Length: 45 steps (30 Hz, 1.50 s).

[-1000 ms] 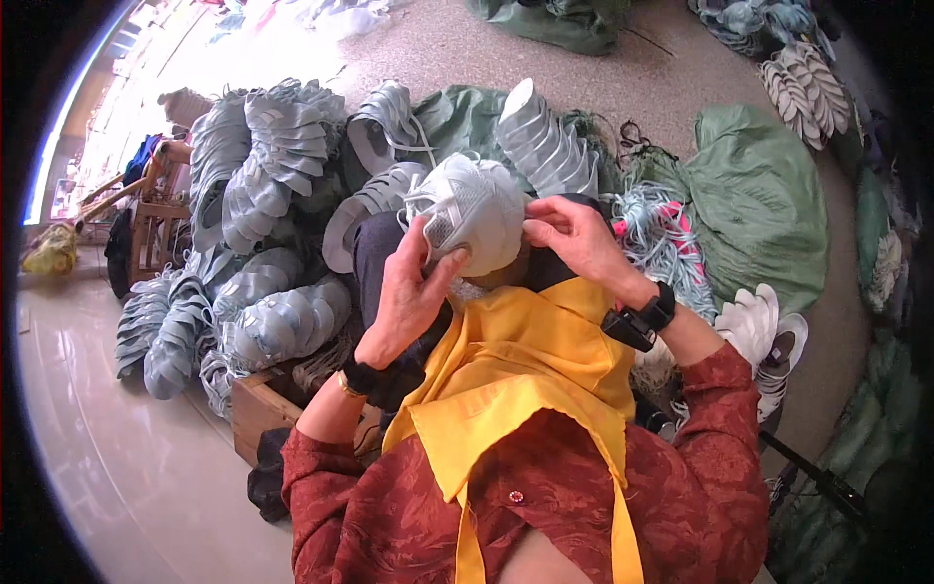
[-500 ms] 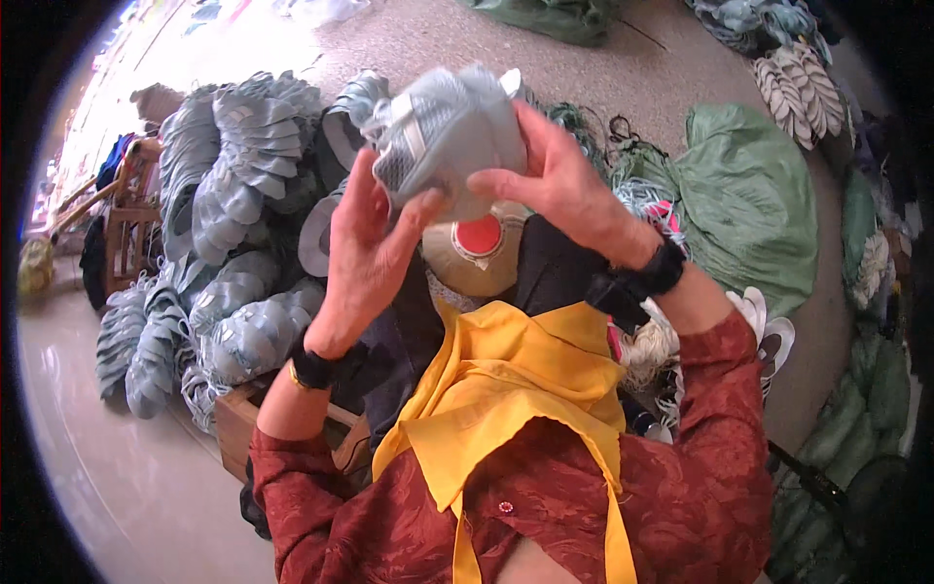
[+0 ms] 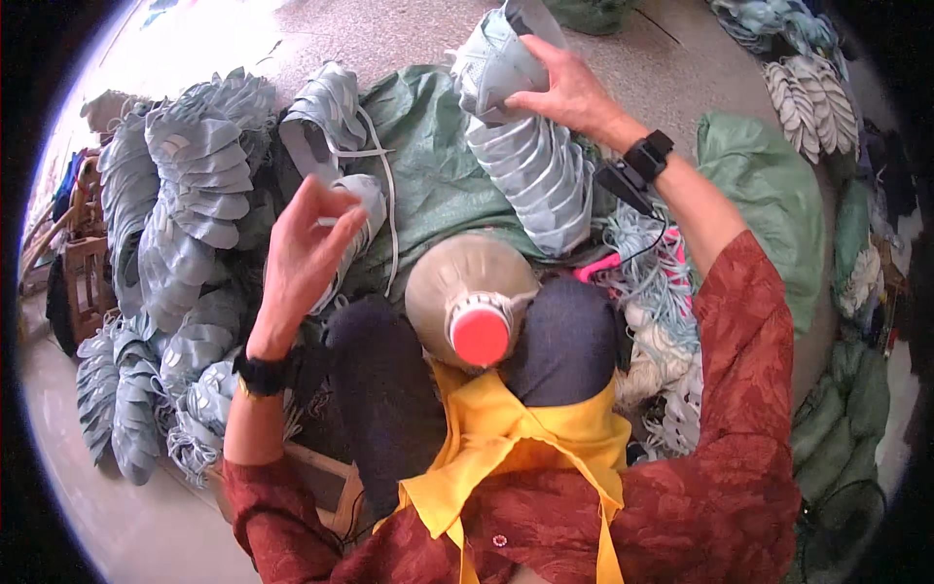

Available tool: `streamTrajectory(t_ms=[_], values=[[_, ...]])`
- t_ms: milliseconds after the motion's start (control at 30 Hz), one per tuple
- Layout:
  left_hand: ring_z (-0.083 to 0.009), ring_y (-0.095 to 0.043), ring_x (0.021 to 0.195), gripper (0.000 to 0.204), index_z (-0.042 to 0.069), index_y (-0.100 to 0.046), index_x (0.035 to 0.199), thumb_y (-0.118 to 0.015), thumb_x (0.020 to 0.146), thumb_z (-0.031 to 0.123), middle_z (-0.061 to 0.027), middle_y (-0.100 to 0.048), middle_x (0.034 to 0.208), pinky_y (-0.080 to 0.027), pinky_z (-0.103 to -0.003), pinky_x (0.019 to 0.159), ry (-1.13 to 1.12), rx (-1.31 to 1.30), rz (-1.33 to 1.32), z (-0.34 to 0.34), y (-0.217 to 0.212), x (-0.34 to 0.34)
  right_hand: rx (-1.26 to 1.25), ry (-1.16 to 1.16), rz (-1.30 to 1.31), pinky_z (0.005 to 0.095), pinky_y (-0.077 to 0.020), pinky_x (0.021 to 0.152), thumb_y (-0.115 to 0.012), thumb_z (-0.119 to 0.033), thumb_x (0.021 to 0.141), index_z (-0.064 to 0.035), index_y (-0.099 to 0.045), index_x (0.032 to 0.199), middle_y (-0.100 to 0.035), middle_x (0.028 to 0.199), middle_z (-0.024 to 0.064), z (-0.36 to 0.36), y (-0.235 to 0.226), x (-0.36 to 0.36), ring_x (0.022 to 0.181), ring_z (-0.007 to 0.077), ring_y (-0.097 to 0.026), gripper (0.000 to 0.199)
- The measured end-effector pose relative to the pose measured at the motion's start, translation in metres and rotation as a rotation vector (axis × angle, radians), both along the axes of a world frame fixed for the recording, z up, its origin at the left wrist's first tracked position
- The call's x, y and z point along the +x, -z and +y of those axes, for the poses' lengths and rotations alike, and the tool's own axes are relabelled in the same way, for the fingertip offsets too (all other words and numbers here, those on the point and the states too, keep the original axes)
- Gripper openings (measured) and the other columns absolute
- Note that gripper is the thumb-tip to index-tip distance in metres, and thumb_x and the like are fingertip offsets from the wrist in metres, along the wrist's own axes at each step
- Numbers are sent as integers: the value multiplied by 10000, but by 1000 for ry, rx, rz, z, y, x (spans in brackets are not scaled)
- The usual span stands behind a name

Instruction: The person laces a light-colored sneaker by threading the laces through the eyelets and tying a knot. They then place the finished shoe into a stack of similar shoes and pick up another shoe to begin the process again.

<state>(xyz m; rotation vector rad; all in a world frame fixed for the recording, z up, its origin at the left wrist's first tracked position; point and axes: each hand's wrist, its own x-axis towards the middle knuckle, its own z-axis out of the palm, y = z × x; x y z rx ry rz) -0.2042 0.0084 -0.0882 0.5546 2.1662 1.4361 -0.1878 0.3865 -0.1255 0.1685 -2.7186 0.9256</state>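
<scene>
My right hand (image 3: pixel 569 92) grips a pale grey-blue shoe upper (image 3: pixel 501 63), thumb on the near side and fingers at its edge. The upper sits at the far end of a nested row of like uppers (image 3: pixel 535 185) lying on a green sheet. My left hand (image 3: pixel 309 253) is raised in front of a smaller stack of uppers (image 3: pixel 331 105) with loose white laces. Its fingers are half bent, the thumb stands apart from them, and nothing shows in its grasp.
A large bottle with a red cap (image 3: pixel 481 336) stands between my knees. Heaped uppers (image 3: pixel 190 185) lie to the left, beside a wooden frame (image 3: pixel 336 496). To the right are a green sack (image 3: pixel 764 204) and tangled laces (image 3: pixel 652 263). The green sheet (image 3: pixel 418 136) covers floor ahead.
My left hand has let go of the upper and moved left. My right hand has carried the upper forward, away from me, to the end of the nested row.
</scene>
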Motion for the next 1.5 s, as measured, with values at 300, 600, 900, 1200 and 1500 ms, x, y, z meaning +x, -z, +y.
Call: streamTrajectory(t_ms=[300,600,900,1200,1500], values=[[-56,-576,843,166,9,-573,954,-693,961,124,-47,-693,983,-485,-233,754,-141,-72,-267,-61,62,9,426,-69,-160,553,-555,788,-662,-30,785,-55,-472,1228,-695,923,276,-2,132,-89,920,477,-677,483],[-63,-585,838,159,12,-584,977,-688,966,132,-32,-685,948,-483,-244,742,-197,-135,-355,-89,91,20,655,-288,-771,474,-465,1040,-735,-138,780,-121,-503,1413,-635,1236,225,-12,174,-112,1211,374,-588,674],[-77,-602,832,180,24,-626,957,-704,960,187,-9,-663,895,-502,-254,753,-257,-297,-384,-118,148,20,560,-317,-823,474,-483,1010,-674,-340,842,5,-648,1206,-668,1211,256,-1,211,-111,1173,400,-620,503],[-260,-648,818,544,-25,-601,974,-826,799,439,-162,-672,876,-520,-389,757,-584,-568,-45,-115,191,-7,458,-121,-628,530,-524,908,-613,-437,936,-65,-654,1209,-707,1102,252,-8,218,-95,1056,430,-671,464],[-249,-621,1100,716,-91,-521,1302,-798,852,393,-206,-651,1223,-473,-351,955,-571,-191,-288,-107,228,-15,596,-344,-506,499,-526,916,-787,-370,785,-70,-592,1259,-679,1113,228,-14,220,-89,1077,405,-649,594]])
